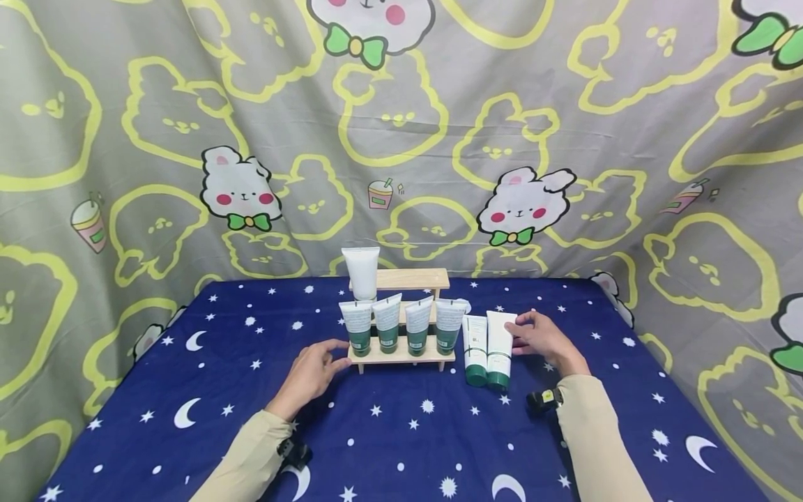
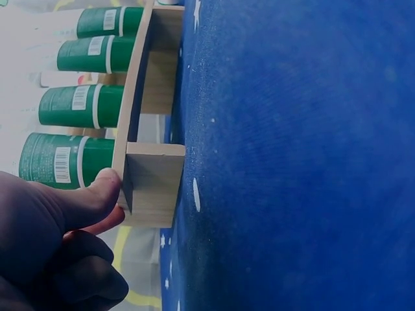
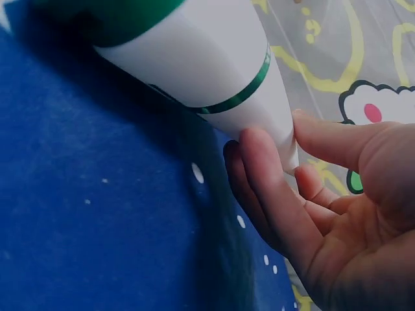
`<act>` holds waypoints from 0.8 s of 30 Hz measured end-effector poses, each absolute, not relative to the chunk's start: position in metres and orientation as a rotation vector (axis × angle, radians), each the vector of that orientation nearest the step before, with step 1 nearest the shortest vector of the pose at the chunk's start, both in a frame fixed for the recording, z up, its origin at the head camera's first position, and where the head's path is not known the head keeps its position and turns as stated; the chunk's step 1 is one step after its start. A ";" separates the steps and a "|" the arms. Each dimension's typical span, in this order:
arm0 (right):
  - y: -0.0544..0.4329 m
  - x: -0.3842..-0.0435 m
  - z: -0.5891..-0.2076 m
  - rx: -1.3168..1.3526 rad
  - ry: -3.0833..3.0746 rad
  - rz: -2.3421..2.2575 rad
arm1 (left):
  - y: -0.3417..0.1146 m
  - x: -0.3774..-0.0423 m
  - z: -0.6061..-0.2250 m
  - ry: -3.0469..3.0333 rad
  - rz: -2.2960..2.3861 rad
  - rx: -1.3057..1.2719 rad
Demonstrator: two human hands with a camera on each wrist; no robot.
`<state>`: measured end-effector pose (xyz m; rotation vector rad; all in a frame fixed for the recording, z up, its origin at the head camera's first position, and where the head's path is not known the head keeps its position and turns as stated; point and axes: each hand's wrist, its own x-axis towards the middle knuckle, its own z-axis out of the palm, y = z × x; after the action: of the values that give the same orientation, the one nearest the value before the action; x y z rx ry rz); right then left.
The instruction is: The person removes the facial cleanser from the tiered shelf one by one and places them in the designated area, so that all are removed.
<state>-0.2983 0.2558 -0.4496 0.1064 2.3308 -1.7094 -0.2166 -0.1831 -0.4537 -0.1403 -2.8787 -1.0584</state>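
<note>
A small tiered wooden display rack stands on the cloth, with several green-and-white squeeze tubes cap-down along its lowest step. My left hand grips the left end of that step; in the left wrist view its thumb lies on the board's front edge beside the nearest tube. Right of the rack, two white squeeze tubes with green caps lie side by side. My right hand pinches the right-hand tube near its flat end, thumb on one side and fingers on the other. The other tube lies just left of it.
A larger white tube stands at the rack's left, behind the front row. The rack's top step rises at the back. Dark blue cloth with stars and moons covers the table, and a patterned curtain hangs close behind.
</note>
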 end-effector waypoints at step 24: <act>0.254 -0.293 -0.453 0.093 2.305 -1.673 | -0.181 -0.216 -0.453 -2.909 -0.988 -0.090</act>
<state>-0.2927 0.2536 -0.4533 0.0928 2.3048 -1.6728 -0.2155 -0.1807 -0.4530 -0.0900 -2.9087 -0.9876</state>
